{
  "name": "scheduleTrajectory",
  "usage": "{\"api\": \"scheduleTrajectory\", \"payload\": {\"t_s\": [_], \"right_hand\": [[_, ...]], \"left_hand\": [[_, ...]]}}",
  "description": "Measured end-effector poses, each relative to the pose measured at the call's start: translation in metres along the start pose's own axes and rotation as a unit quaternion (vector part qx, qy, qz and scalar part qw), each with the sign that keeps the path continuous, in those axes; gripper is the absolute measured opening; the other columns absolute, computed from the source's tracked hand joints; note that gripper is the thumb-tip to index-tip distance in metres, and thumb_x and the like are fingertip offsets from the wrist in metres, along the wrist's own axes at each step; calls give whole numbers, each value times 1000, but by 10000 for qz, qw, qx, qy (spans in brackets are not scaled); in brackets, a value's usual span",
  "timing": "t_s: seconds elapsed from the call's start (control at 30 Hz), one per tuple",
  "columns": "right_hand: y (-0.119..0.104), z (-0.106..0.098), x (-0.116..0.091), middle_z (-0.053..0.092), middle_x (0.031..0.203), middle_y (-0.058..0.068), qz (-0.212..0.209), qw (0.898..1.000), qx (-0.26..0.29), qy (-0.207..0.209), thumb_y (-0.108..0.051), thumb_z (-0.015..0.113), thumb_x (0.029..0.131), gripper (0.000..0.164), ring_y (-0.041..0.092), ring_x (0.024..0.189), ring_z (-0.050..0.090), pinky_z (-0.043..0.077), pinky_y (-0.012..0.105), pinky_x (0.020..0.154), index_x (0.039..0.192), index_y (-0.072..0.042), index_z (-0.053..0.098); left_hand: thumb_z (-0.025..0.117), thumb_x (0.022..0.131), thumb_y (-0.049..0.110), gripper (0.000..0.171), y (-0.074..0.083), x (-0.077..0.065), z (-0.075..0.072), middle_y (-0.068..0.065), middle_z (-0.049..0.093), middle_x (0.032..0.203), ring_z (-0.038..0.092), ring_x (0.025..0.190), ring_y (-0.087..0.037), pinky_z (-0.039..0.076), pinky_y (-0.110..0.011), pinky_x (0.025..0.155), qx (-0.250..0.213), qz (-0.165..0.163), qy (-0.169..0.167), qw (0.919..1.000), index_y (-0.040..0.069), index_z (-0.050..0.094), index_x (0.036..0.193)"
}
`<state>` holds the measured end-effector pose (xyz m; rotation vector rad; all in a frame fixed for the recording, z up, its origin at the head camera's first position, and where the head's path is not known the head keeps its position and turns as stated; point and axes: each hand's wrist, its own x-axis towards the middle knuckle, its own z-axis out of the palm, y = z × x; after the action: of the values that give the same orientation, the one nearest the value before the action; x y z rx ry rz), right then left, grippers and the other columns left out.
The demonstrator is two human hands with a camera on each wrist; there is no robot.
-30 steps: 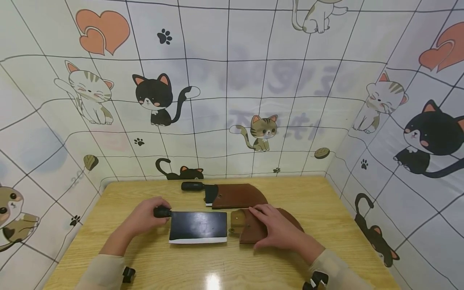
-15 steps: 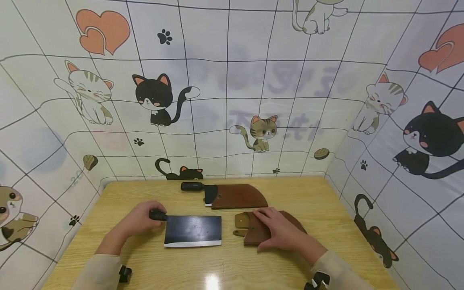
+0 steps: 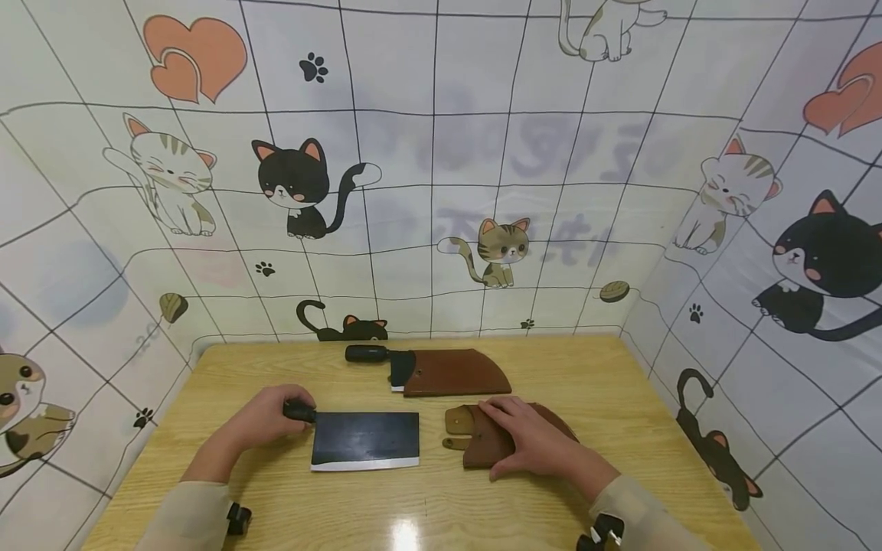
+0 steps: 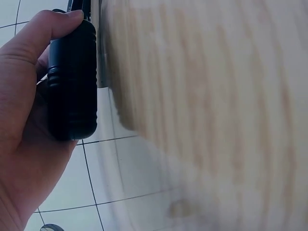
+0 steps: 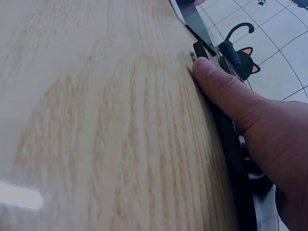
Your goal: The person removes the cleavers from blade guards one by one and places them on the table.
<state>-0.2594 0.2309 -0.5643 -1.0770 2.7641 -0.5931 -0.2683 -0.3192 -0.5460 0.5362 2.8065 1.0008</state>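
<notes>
My left hand grips the black handle of a cleaver. Its dark, rectangular blade, with a pale strip along the near edge, lies low over the table and points right. In the left wrist view, the thumb lies over the ribbed handle. To the right, my right hand holds a brown leather knife sheath, fingers over its top and thumb at the near edge. Tan snap straps stick out from its left end. A gap separates blade and sheath. In the right wrist view, the thumb presses the sheath's edge.
Behind both hands lies a second cleaver in a brown sheath, its black handle pointing left. The wooden table meets a cat-patterned white wall covering at the back and sides.
The cleaver has shifted left and a little nearer with my left hand. My right hand and the sheath have moved slightly right and nearer, widening the gap. Little differs over the last half second.
</notes>
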Motion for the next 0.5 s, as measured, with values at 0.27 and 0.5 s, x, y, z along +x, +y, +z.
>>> {"api": "scheduleTrajectory", "payload": {"t_s": [0.27, 0.5], "right_hand": [[3, 1, 0, 37, 173, 6, -27, 9998, 81, -157, -79, 83, 79, 125, 34, 160, 35, 42, 61, 120, 175, -17, 34], [5, 3, 0, 35, 173, 6, -24, 9997, 203, -156, -79, 83, 78, 125, 32, 160, 34, 42, 61, 120, 176, -19, 34]], "left_hand": [[91, 86, 12, 29, -2, 0, -2, 4, 73, 110, 63, 98, -19, 53, -36, 84, -162, -168, -186, 9996, 20, 79, 111], [90, 86, 9, 30, -3, 0, -1, 1, 72, 111, 61, 99, -21, 53, -38, 85, -189, -245, -214, 9993, 19, 78, 112]]}}
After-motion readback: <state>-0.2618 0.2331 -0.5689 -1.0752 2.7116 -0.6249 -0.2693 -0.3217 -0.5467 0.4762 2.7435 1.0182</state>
